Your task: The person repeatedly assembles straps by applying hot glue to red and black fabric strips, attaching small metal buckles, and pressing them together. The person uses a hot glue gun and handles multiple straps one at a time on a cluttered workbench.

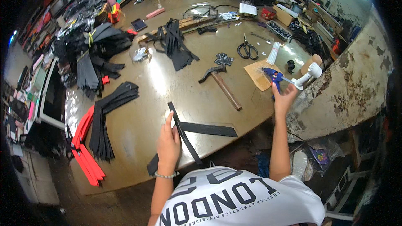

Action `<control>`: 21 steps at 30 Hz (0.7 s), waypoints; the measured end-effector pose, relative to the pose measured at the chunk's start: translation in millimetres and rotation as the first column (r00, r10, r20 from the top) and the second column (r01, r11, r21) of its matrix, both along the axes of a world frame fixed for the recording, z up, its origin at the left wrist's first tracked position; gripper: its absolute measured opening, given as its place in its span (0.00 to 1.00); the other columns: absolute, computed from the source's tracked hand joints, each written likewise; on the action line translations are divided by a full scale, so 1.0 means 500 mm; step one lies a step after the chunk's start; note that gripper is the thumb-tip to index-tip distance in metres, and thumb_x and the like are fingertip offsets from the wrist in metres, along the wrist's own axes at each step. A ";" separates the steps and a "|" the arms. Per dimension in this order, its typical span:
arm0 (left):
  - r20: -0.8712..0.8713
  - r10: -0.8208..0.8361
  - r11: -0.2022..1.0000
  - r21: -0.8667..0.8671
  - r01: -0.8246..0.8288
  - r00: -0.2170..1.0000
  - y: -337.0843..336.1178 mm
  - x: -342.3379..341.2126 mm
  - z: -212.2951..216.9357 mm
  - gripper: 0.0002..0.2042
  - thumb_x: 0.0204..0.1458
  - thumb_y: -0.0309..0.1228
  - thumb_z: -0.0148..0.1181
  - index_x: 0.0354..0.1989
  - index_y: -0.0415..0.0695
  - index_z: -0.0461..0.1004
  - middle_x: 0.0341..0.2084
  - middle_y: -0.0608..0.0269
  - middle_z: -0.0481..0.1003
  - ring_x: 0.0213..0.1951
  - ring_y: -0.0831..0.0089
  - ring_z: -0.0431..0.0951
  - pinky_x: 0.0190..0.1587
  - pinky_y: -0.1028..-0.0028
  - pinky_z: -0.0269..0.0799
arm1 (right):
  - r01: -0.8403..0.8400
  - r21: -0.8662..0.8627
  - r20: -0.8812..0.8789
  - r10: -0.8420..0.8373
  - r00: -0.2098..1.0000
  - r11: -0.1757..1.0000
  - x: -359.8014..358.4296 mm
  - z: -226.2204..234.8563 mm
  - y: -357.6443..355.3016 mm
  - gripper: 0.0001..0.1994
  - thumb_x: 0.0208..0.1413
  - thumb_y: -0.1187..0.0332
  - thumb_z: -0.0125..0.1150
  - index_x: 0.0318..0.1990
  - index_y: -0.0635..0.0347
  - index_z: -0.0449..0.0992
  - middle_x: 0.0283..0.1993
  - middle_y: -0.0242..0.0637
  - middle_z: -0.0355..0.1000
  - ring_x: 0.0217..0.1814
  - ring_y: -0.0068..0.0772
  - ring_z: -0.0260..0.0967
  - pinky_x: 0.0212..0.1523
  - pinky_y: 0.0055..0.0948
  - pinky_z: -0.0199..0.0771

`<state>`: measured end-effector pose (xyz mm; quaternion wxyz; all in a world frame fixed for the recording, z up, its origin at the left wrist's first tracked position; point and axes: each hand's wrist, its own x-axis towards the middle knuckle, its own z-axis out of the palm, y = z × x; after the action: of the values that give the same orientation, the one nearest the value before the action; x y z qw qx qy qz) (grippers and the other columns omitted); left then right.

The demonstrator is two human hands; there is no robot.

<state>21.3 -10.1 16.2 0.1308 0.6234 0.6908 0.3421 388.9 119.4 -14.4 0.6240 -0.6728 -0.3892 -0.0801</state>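
Note:
My left hand (168, 144) lies with its fingers stretched out along a narrow black strap (184, 136), touching it against the table. That strap crosses a wider black strap (209, 129), whose other end comes out by my left wrist. On the right, my right hand (285, 98) is closed at the handle of a blue glue gun (273, 74); part of the grip is hidden by the fingers. The gun's nozzle is over a piece of brown cardboard (254, 74). Behind the gun, close to my fingers, is a white plastic object with a rounded end (310, 74).
A hammer (226, 90), black scissors (247, 50) and white glue sticks (273, 53) lie farther back on the table (138, 129). Black strips (102, 121) and red strips (86, 163) are stacked at left. A stained slab (335, 96) stands at right.

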 end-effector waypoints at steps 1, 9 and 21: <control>-0.007 0.023 0.999 0.033 -0.022 1.000 -0.005 -0.005 0.004 0.20 0.58 0.27 0.55 0.60 0.50 0.68 0.32 0.54 0.71 0.29 0.56 0.74 0.33 0.62 0.70 | -0.186 -0.048 0.010 0.187 0.982 0.981 0.030 -0.003 0.016 0.27 0.53 0.61 0.69 0.56 0.64 0.65 0.47 0.45 0.69 0.48 0.40 0.69 0.51 0.35 0.69; -0.003 0.136 0.991 0.005 -0.136 0.991 -0.049 -0.007 -0.009 0.07 0.53 0.32 0.62 0.39 0.50 0.81 0.29 0.63 0.72 0.33 0.64 0.76 0.33 0.66 0.71 | -0.791 -0.396 -0.372 0.706 0.602 0.466 -0.136 0.178 0.000 0.22 0.59 0.60 0.62 0.56 0.58 0.65 0.43 0.41 0.75 0.36 0.24 0.75 0.24 0.22 0.73; -0.020 0.164 0.981 0.112 -0.160 0.986 -0.033 -0.009 -0.033 0.07 0.52 0.32 0.63 0.38 0.51 0.82 0.28 0.66 0.73 0.29 0.65 0.76 0.31 0.67 0.71 | -0.785 -0.618 -0.143 0.988 0.059 -0.043 -0.357 0.117 -0.001 0.28 0.56 0.57 0.64 0.57 0.61 0.60 0.38 0.52 0.77 0.38 0.55 0.77 0.40 0.41 0.75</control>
<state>16.9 -26.5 -0.2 0.0580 0.5762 0.7212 0.3801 210.6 118.8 44.0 0.2085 -0.3569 -0.8396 0.3524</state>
